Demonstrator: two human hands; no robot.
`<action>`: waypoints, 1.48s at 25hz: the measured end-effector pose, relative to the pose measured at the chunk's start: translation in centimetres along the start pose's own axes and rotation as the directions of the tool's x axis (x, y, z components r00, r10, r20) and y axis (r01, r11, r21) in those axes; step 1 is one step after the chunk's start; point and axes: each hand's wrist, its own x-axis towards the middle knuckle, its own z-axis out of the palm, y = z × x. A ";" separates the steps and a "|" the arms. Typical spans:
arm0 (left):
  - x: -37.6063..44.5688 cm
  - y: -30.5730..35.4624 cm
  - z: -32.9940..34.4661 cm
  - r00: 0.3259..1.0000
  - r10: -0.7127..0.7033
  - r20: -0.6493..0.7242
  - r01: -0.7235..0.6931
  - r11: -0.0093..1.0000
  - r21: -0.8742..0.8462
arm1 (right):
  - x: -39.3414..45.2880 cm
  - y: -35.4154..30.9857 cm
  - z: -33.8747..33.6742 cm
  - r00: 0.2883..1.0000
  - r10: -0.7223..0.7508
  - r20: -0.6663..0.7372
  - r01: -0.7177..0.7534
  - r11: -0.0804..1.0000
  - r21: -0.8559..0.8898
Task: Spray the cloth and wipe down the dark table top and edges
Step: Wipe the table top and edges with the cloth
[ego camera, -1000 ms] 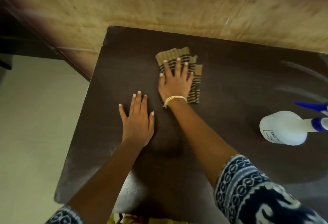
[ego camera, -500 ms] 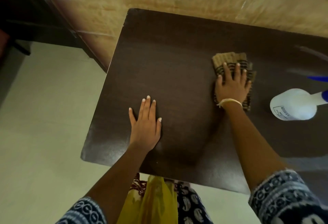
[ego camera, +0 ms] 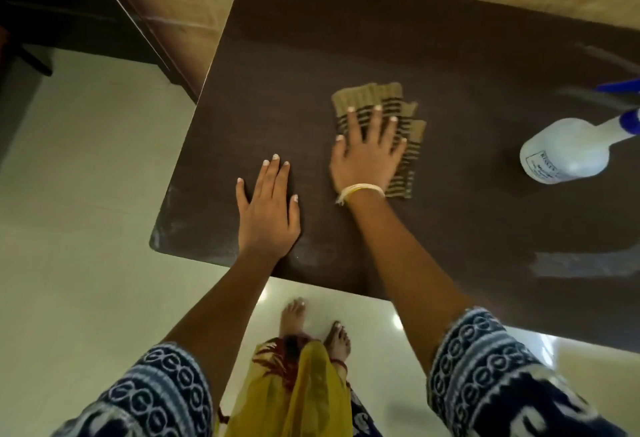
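Cloth (ego camera: pixel 405 145) folded flat on table (ego camera: pixel 450 55), left of bottle (ego camera: pixel 564 151). Right hand (ego camera: pixel 367 156) presses it, fingers spread straight. Left hand (ego camera: pixel 266 208) flat on table left of cloth, holding nothing. Cloth likely soft, light, bunches easily: press with whole palm.

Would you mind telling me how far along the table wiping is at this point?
Done: wet streaks show on the table top at its right side. In hand: the right hand presses the cloth flat mid-table; the left hand rests flat beside it; the spray bottle lies aside. Left: the dusty-looking near-left corner and the edges.
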 end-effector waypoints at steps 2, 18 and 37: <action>0.1 -0.2 0.1 1.000 0.002 -0.008 -0.002 1.000 -0.002 | -3.0 -2.2 1.1 0.955 -0.290 0.067 0.292 0.956 -0.022; -5.9 -5.9 -2.5 0.990 0.084 0.117 -0.094 0.993 0.076 | -11.6 5.2 -1.1 0.885 0.466 0.009 -0.466 0.885 0.013; -13.0 -6.5 -4.1 0.932 0.193 0.307 -0.252 0.954 0.164 | -23.2 5.6 -0.5 0.996 0.060 0.067 -0.063 0.997 0.037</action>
